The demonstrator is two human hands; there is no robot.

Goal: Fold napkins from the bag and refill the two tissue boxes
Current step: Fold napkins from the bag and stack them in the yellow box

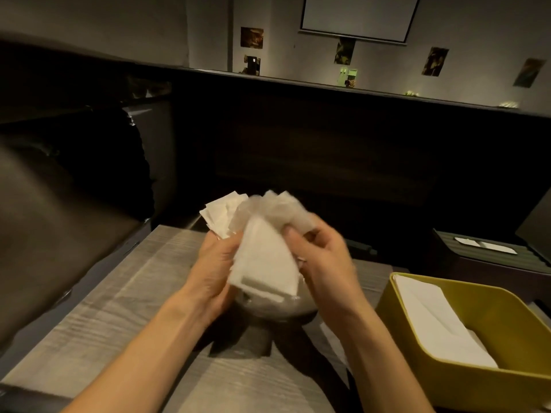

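White paper napkins (262,257) are held above the wooden table (98,305), left hand (214,263) gripping the fanned stack, right hand (325,257) pinching its upper corner; the yellow tissue box (524,380), part-filled, lies to the right, nearer the right hand

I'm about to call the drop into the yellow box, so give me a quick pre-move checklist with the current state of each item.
1. Left hand grips the napkin stack: ok.
2. Right hand pinches the stack's upper edge: ok.
3. Stack squared up: not ok, sheets fan out at the top.
4. Yellow box open on top and has room: ok, some napkins already lie inside.
5. Second tissue box located: cannot tell, not clearly seen.
6. Fold finished: cannot tell, motion blur.
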